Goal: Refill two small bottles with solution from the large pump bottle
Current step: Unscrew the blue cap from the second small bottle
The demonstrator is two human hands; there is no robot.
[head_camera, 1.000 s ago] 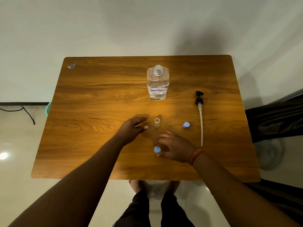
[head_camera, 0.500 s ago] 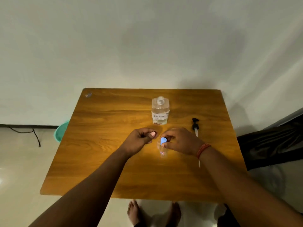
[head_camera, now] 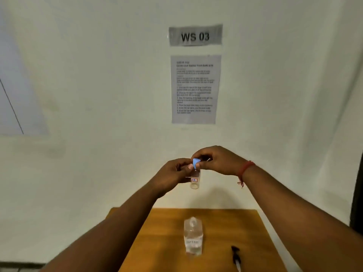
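A small clear bottle (head_camera: 195,180) with a red-marked label is held up in the air in front of the wall. My left hand (head_camera: 172,174) grips its upper part. My right hand (head_camera: 218,160) pinches a blue cap (head_camera: 195,163) sitting on the bottle's neck. Below, the large clear solution bottle (head_camera: 193,238) stands open on the wooden table (head_camera: 167,242). Its black pump head with tube (head_camera: 235,256) lies on the table to the right. The second small bottle and the other cap are out of view.
A white wall fills most of the view, with a "WS 03" sign (head_camera: 195,35) and a printed instruction sheet (head_camera: 195,89) on it. A dark edge (head_camera: 357,203) runs down the far right.
Both hands rose from the table with the small bottle and blue cap to chest height. The view tilted up from the table to the wall.
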